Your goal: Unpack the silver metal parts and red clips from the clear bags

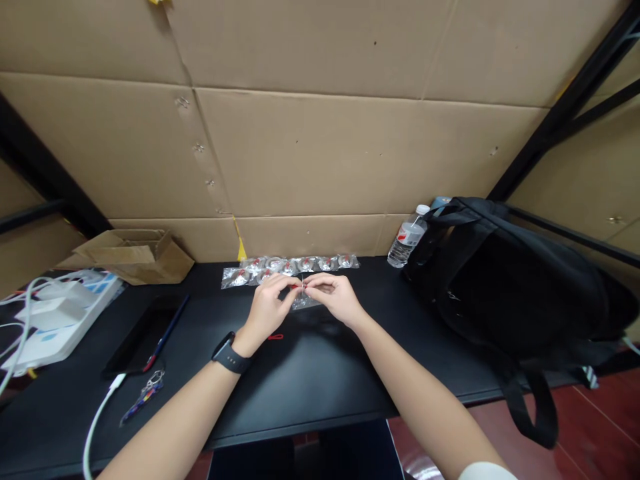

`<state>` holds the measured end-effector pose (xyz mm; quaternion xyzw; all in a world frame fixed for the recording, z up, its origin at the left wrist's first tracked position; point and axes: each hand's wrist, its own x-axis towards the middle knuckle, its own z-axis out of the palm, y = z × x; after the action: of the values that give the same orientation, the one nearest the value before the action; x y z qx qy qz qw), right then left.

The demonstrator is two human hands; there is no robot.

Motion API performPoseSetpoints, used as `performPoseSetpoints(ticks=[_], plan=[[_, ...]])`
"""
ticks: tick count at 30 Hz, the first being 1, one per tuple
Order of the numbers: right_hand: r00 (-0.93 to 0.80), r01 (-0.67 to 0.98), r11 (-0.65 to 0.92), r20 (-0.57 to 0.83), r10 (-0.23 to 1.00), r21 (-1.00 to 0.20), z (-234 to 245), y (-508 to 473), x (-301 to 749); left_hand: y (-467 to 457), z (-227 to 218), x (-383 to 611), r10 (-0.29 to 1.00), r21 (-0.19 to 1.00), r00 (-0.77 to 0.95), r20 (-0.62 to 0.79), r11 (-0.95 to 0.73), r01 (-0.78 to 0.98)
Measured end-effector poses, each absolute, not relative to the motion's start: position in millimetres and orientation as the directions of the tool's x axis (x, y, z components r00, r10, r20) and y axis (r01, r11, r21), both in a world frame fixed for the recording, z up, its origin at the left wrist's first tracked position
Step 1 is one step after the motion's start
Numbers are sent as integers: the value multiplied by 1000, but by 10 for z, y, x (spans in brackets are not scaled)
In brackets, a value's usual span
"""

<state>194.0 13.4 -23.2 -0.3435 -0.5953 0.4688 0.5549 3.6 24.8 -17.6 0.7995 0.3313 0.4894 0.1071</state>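
Note:
My left hand (pixel 269 305), with a dark watch on its wrist, and my right hand (pixel 336 299) meet above the middle of the table. Thumbs and fingertips of both pinch a thin silvery piece (pixel 302 287), seen nearly edge-on, with a bit of red cord at the left fingertips. Under the fingers lies a clear plastic packet (pixel 304 303). Just beyond are two rows of clear packets (pixel 327 263) holding round silvery pieces with red bits; my hands partly cover the nearer row. A loose red cord loop (pixel 275 337) rests beside my left wrist.
Leftward on the black table (pixel 310 380) are a phone (pixel 145 333), a pen (pixel 167 330), a keyring (pixel 145 397), a white power strip (pixel 65 320) with cables and an open cardboard box (pixel 150 267). A water bottle (pixel 407 239) and black backpack (pixel 520 287) stand right. Cardboard (pixel 310 153) walls the back.

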Motion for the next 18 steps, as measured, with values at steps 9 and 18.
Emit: performPoseSetpoints(ticks=[9,18], plan=[[-252,302,512,451,856,-804,-202,122,2037,243,-136,35,687,569,388,614,-727,385],[-317,425,553,454,833,-717,-148,118,2110,258,-245,57,636,462,661,398,-762,454]])
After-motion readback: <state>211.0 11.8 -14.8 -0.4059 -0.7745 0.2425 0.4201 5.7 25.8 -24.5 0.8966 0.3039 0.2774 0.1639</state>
